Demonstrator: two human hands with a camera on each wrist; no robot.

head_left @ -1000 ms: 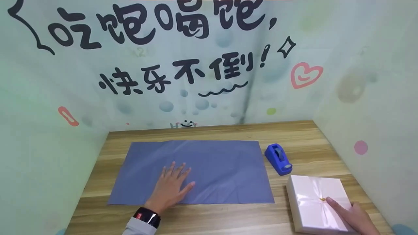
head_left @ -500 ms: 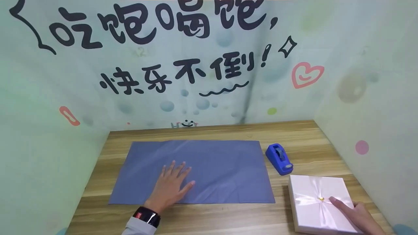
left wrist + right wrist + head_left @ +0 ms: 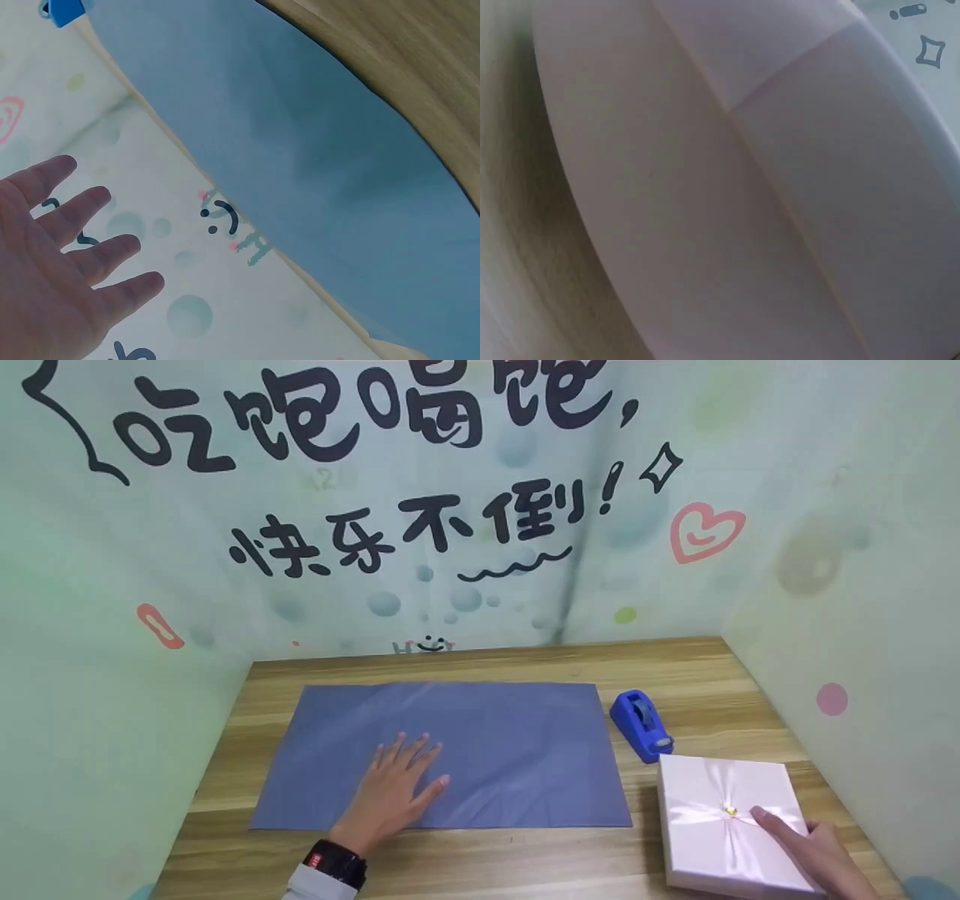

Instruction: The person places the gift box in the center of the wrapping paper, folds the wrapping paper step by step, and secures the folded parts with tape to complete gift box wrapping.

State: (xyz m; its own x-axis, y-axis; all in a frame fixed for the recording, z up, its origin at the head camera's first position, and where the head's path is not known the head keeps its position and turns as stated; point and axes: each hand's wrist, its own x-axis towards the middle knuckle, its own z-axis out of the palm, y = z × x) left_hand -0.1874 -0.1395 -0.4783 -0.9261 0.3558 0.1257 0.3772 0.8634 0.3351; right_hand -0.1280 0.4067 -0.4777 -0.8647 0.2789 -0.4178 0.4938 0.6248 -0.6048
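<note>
A blue-grey sheet of wrapping paper (image 3: 517, 750) lies flat, with faint creases. Over its left-hand part stretches my left hand (image 3: 386, 799), fingers spread and straight; the left wrist view shows the palm of that hand (image 3: 45, 277) with the blue sheet (image 3: 300, 150) beyond it. My right hand (image 3: 817, 847) grips the right side of a white gift box (image 3: 701, 847), its thumb on the lid and its other fingers mostly hidden. A pale satin ribbon (image 3: 727, 784) crosses the lid, with a small gold piece at the crossing. Pale walls of the box (image 3: 667, 202) fill the right wrist view.
A blue tape dispenser (image 3: 641, 727) stands right of the sheet, just behind the box. The wood-grain table (image 3: 450, 870) is enclosed by printed light-green walls (image 3: 847, 630) at the back and both sides.
The right hand first shifts the gift box slightly right, then a little left and away from me, its lid turning more into view. The left hand stays almost still.
</note>
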